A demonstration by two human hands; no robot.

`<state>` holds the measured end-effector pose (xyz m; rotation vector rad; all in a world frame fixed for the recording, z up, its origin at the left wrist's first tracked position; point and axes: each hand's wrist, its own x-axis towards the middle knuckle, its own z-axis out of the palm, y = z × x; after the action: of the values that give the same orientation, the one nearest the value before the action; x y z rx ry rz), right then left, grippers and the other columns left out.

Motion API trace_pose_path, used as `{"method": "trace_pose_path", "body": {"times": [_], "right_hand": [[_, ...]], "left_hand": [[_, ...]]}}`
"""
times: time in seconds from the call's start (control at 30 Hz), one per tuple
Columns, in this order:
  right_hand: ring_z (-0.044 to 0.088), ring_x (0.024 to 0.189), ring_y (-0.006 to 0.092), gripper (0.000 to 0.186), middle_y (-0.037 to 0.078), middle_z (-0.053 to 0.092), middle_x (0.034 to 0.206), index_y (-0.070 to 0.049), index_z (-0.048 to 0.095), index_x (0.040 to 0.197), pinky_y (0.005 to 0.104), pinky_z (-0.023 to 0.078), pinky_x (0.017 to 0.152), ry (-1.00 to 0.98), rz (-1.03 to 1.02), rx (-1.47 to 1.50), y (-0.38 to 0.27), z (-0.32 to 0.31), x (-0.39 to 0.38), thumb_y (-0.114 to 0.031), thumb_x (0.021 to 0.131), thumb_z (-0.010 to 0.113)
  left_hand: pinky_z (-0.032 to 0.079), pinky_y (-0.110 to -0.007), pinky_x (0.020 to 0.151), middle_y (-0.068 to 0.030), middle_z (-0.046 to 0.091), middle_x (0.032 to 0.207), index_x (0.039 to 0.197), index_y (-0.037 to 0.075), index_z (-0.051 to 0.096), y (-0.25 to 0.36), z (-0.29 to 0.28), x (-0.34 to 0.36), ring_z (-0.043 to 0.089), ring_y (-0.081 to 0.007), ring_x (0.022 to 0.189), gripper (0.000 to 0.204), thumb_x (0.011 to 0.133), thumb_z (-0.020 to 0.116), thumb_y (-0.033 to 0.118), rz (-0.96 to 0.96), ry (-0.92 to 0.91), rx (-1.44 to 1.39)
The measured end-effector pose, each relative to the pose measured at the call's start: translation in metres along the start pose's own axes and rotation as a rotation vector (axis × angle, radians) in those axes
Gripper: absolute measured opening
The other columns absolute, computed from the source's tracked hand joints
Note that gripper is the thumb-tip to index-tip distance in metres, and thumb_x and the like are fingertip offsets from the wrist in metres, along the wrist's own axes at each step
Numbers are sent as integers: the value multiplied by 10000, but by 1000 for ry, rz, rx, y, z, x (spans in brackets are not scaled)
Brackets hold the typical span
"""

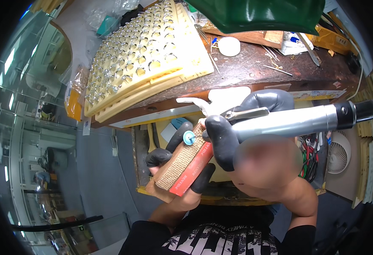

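My left hand (190,199), with black covers on its fingers, is closed around a tan block (181,163) with a coarse, woven-looking face and a red printed side. A brown wooden-looking piece lies along the block's left side. My right hand (224,138), also with black finger covers, grips a silver rotary handpiece (288,122) with a lever on top. At its tip is a small blue wheel (189,137), over the upper end of the block's coarse face. Whether it touches or spins I cannot tell. Part of the right hand is blurred.
Cream trays (152,46) filled with rings stand on the dark workbench (246,72) at the far left. A white round lid (229,46), thin metal tools and a green lamp shade (263,15) are further back. White cloth (227,98) hangs at the bench edge, above an open drawer.
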<state>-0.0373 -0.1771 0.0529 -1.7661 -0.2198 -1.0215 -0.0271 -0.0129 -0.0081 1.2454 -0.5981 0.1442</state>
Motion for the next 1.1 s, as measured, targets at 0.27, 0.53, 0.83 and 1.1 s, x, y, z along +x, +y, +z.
{"method": "trace_pose_path", "body": {"times": [0.27,0.53,0.83,1.1], "right_hand": [[510,783,168,76,84,584,860,18,695,797,286,404,672,-5,28,7,1,-2,-2,-37,845,717],[506,784,166,83,79,578,848,10,697,777,292,402,667,1,52,27,0,-1,-2,-37,844,715],[516,769,156,98,79,578,845,11,692,764,282,408,648,19,81,47,-1,0,-3,-38,845,715],[518,769,154,115,82,568,852,11,682,758,281,408,637,35,39,31,0,1,-2,-51,846,722]], "left_hand": [[399,-446,1108,-242,369,1494,1197,134,345,4,-5,-1,434,-343,1356,610,790,757,-58,-150,-48,-127],[400,-451,1110,-226,349,1506,1205,178,353,6,-9,-6,409,-334,1372,619,797,735,-86,-195,-65,-120],[391,-445,1111,-222,365,1500,1217,154,331,1,-13,-9,425,-330,1360,635,792,747,-70,-141,-81,-72],[399,-426,1102,-228,396,1483,1218,121,337,-1,-7,-10,470,-323,1328,627,787,755,-60,-151,-13,-167]]}}
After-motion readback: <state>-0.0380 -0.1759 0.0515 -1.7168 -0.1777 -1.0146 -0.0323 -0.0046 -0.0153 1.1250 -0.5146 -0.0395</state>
